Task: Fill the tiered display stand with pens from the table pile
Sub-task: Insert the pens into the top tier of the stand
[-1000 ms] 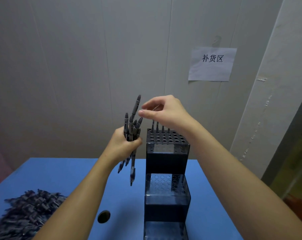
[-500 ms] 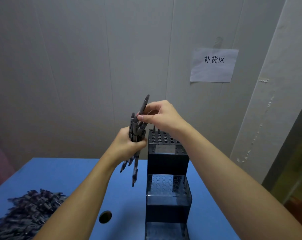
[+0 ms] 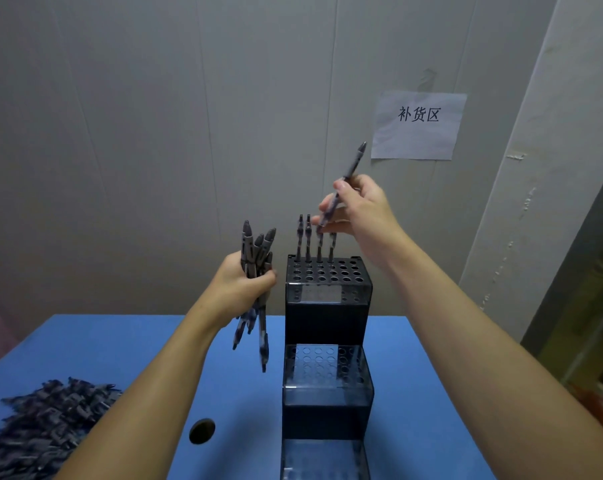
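From my remote seat I judge the job barely begun. The blue worktop [image 3: 85, 344] carries the dark, stepped plastic display stand [image 3: 327, 320], my landmark for everything else. Its top tier [image 3: 322, 273] is a grid of round holes, and only four dark pens [image 3: 308, 239] stand upright in it, all along the far row; every other hole I can see on that tier is open. The clear middle tier [image 3: 322, 365] in front of and below it looks unfilled, and the lowest tier [image 3: 324, 459], nearest me, is cut off by the frame edge, so I cannot tell its state. Left of the stand and close to me lies the big heap of dark loose pens [image 3: 40, 431], so most of the work remains. A small dark round hole [image 3: 201, 431] sits in the worktop between heap and stand.

My left hand [image 3: 239, 289] hovers just left of the top tier, fingers clenched around a bundle of several dark pens [image 3: 255, 271], tips fanning above the fist and below it.

My right hand [image 3: 357, 206] is above the top tier's far right part, fingers [image 3: 340, 186] pinching a single dark slim pen [image 3: 348, 178]. That pen tilts, upper end up and right, lower end passing between my fingers toward the standing four, well clear of any hole.
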`<control>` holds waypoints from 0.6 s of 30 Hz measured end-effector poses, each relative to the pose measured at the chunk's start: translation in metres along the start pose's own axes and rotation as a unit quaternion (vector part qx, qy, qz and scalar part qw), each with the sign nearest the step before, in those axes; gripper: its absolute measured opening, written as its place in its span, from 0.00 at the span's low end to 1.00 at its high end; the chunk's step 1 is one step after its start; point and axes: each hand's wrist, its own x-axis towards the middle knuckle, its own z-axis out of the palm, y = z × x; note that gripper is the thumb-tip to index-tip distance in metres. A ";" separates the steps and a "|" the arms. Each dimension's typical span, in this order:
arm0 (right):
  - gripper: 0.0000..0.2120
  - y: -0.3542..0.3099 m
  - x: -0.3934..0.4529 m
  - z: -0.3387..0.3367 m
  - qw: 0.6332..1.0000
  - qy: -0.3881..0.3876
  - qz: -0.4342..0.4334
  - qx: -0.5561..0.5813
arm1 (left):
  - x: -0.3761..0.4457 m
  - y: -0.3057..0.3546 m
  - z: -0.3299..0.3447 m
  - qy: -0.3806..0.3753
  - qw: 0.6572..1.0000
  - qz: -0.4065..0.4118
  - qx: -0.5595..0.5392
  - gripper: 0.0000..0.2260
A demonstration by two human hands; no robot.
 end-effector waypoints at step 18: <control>0.14 0.029 0.010 -0.089 0.977 0.089 0.117 -0.152 | 0.011 -0.010 -0.011 0.030 1.000 -0.005 -0.008 0.06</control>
